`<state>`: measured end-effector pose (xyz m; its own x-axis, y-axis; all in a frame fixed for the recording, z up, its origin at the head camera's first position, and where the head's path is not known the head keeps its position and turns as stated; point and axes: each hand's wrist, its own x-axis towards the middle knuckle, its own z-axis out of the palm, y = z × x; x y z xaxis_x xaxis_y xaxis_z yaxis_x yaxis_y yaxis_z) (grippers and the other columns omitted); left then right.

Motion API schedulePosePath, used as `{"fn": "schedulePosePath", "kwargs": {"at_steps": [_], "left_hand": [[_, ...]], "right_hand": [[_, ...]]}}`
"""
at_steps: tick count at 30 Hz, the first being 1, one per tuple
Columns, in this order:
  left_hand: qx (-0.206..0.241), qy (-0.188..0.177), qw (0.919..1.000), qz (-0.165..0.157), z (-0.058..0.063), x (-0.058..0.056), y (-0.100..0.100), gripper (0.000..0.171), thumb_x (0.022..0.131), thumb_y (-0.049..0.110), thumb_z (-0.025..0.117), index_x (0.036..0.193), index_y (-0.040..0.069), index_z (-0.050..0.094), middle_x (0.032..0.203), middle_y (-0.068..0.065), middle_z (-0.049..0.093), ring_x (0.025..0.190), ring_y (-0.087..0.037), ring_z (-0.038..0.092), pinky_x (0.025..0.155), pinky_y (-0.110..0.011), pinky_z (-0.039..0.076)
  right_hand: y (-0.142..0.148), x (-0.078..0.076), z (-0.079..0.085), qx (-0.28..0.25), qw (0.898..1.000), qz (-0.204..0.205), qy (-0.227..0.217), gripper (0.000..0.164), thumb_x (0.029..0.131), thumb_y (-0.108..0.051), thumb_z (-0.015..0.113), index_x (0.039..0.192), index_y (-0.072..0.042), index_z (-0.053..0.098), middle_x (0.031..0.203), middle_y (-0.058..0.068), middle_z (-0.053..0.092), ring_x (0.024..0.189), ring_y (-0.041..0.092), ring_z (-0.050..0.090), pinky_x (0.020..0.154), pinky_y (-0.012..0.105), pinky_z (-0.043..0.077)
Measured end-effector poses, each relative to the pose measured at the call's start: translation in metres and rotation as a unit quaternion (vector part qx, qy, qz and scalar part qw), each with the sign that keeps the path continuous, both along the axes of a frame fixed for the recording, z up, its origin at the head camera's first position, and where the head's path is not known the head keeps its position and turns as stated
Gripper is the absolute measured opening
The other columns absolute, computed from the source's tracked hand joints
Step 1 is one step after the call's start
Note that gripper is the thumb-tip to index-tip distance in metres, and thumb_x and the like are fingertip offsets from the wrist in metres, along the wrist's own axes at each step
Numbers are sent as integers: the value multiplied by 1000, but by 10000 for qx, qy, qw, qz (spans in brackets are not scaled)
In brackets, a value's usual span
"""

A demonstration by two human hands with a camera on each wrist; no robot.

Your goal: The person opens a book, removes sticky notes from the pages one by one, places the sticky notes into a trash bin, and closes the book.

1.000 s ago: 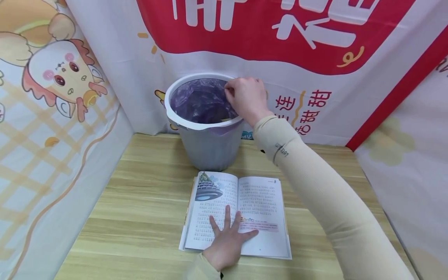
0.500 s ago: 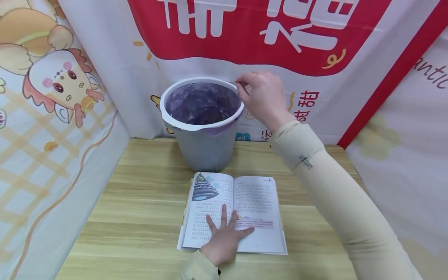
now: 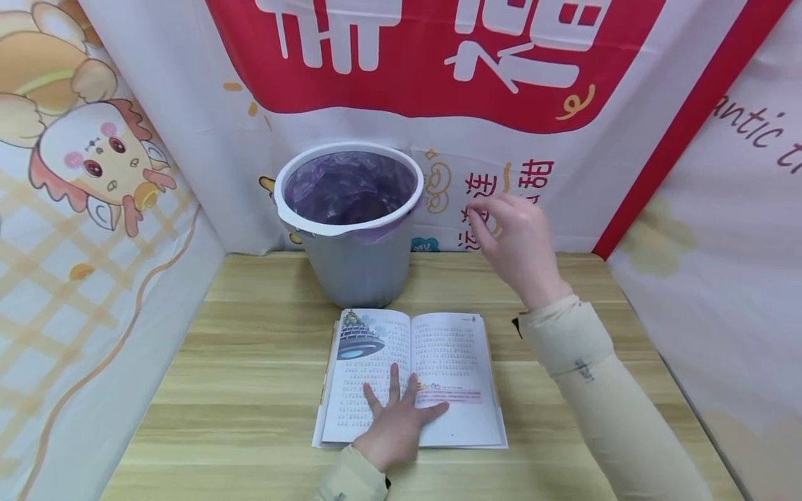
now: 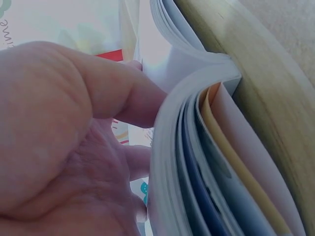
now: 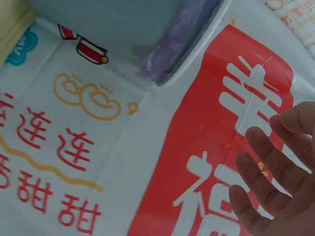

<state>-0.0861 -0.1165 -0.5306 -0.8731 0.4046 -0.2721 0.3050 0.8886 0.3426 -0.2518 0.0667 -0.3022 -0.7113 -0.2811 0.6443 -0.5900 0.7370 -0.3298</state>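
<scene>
An open book (image 3: 451, 348) lies on the wooden table in the head view, with printed text and a picture at its upper left. My left hand (image 3: 396, 423) rests across its lower pages, fingers spread. The left wrist view has the hand (image 4: 54, 132) close beside the curved page edges (image 4: 167, 162). To the right of a grey bin (image 3: 360, 268), my right hand (image 3: 519, 243) is raised in the air with loosely bent fingers. Nothing shows between those fingers (image 5: 268, 184) in the right wrist view. A purple bag (image 3: 344, 184) lines the bin.
The bin stands behind the book, near a printed white-and-red cloth (image 3: 388, 76) at the back. Patterned cloth walls (image 3: 94, 292) rise at both sides of the wooden table (image 3: 238, 376).
My right hand has moved right and down, from the bin's rim to a spot apart from it. The left hand has stayed on the book. The head view has shifted slightly.
</scene>
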Motion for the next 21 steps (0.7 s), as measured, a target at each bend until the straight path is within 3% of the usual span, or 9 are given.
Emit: {"fn": "schedulePosePath", "kwargs": {"at_steps": [7,12,15,21], "left_hand": [[93,49,9999,15,-2,-1,1,96,63,-9,73,138,48,54,157,-26,27,143,-55,-6,89,-88,-4],[69,131,9999,1,-2,-1,1,88,70,-7,70,137,48,55,156,-26,29,143,-56,-5,87,-89,-2],[109,101,9999,2,-2,-2,1,84,75,-6,68,137,48,56,156,-27,29,142,-56,-6,87,-89,-3],[134,42,9999,-5,-3,-4,2,80,80,-5,65,138,48,54,156,-27,28,142,-56,-8,87,-89,-4]], "right_hand": [[19,17,-49,-177,9998,54,25,18,90,-9,72,107,-5,74,104,12,72,96,29,65,86,46,52],[30,30,-84,125,9997,139,-183,25,87,-7,74,112,-3,71,113,15,69,104,32,64,92,46,53],[36,39,-106,429,9976,236,-491,31,87,-8,74,117,-4,69,120,15,66,107,33,64,90,47,54],[47,59,-152,817,9842,131,-1567,40,91,-15,73,129,-10,64,134,16,57,115,38,60,92,53,51]]}}
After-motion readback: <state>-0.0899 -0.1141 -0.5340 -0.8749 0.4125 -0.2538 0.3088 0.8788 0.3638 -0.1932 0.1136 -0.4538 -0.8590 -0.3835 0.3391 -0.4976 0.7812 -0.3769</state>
